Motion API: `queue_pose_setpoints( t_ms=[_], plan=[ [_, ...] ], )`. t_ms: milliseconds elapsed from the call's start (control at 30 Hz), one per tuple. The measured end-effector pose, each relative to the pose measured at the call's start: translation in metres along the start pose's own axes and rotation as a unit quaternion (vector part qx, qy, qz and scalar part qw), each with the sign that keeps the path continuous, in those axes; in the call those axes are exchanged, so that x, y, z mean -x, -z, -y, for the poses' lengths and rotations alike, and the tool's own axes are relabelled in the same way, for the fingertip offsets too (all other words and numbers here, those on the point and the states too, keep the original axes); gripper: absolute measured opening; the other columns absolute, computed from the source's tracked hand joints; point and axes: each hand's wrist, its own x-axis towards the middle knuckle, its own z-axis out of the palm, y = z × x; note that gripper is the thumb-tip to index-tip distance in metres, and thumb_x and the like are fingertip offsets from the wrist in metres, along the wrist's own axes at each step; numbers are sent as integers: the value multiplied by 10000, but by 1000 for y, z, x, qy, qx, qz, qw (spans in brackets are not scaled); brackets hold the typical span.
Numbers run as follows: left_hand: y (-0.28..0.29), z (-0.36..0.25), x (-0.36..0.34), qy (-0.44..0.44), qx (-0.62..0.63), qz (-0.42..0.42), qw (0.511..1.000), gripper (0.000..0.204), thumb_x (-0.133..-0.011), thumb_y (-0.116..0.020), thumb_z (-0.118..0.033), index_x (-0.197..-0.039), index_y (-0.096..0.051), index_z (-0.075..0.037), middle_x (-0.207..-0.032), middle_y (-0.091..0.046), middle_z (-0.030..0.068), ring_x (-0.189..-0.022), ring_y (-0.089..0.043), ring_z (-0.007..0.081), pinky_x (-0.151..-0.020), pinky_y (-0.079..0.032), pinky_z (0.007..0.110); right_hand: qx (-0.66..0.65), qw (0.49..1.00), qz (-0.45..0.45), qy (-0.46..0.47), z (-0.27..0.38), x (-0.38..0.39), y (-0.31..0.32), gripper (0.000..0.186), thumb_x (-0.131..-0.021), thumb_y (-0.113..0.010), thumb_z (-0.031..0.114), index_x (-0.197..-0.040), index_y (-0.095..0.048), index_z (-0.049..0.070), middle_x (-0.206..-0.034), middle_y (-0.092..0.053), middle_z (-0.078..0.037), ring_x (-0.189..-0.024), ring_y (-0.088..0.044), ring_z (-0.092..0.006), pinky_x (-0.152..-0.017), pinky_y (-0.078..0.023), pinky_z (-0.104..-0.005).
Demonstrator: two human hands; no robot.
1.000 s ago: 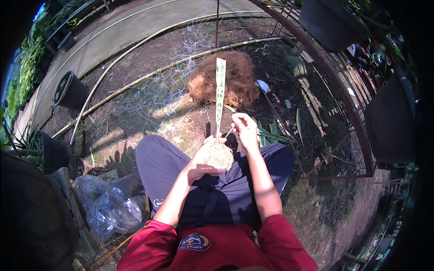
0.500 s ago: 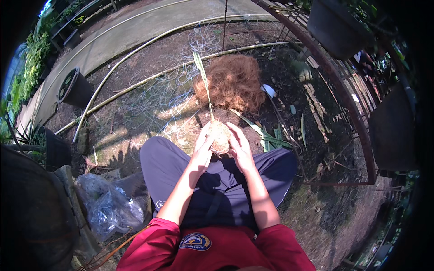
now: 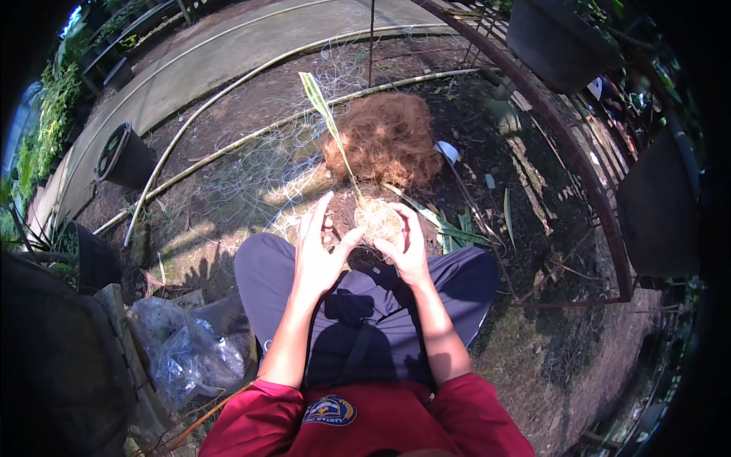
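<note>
A round ball of brown coconut fibre (image 3: 378,219) sits above my lap, with one long green-and-pale leaf (image 3: 327,114) rising from its top and leaning to the upper left. My right hand (image 3: 409,247) grips the ball from its right and lower side. To its left, my left hand (image 3: 320,244) is spread, thumb toward the ball and fingers apart; whether the thumb touches it I cannot tell. Beyond the ball lies a large heap of loose coconut fibre (image 3: 388,137) on the soil. Cut green leaves (image 3: 457,232) lie beside my right knee.
Tangled clear string (image 3: 259,175) spreads over the ground at the left. A crumpled plastic bag (image 3: 186,346) lies by my left leg. Dark pots (image 3: 126,156) stand at the left. A rusty metal frame (image 3: 586,175) and larger pots (image 3: 659,206) border the right. Long pale poles (image 3: 190,167) cross behind.
My left hand has come off the ball's left side and opened out leftward. The ball has shifted slightly right in my right hand, and its leaf leans farther left.
</note>
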Motion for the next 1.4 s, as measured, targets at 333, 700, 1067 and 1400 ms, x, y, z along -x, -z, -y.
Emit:
queue_pose_setpoints(
  t_ms=[333, 700, 1067, 1400],
  plan=[
    [-6, 55, -18, 70, 489, 75, 866, 439, -877, -654, -66, -1285, -500, -19, -1109, -631, 71, -1046, -614, 144, -920, -500, 305, 11, 978, -64, -197, 23, -1, 26, 447, -1055, -376, 374, -885, -577, 12, -651, -514, 14, -578, -481, -103, -544, -421, -259],
    [-21, 48, -6, 46, 360, 136, 922, 867, -676, -814, 6, -1415, -366, -55, -1179, -576, 82, -1055, -614, 182, -936, -513, 335, -57, 996, -49, -49, 19, -2, -11, 409, -1068, -338, 275, -743, -432, 45, -785, -470, -37, -730, -429, -135, -724, -375, -278],
    [-25, 62, -1, 19, 451, 125, 884, 671, -743, -757, 51, -1320, -422, -23, -1138, -607, 115, -1038, -626, 196, -877, -546, 330, 104, 992, 66, 31, 40, 8, -29, 369, -1022, -408, 248, -731, -461, 26, -787, -526, -88, -725, -487, -185, -694, -407, -303],
    [-23, 75, -2, 54, 564, 42, 823, 546, -756, -680, 101, -1249, -471, -6, -1141, -596, 121, -1039, -622, 202, -870, -538, 320, 141, 955, 263, 6, 28, 47, -30, 199, -963, -525, 123, -847, -593, -23, -738, -536, -117, -641, -532, -282, -615, -437, -376]
  ],
)
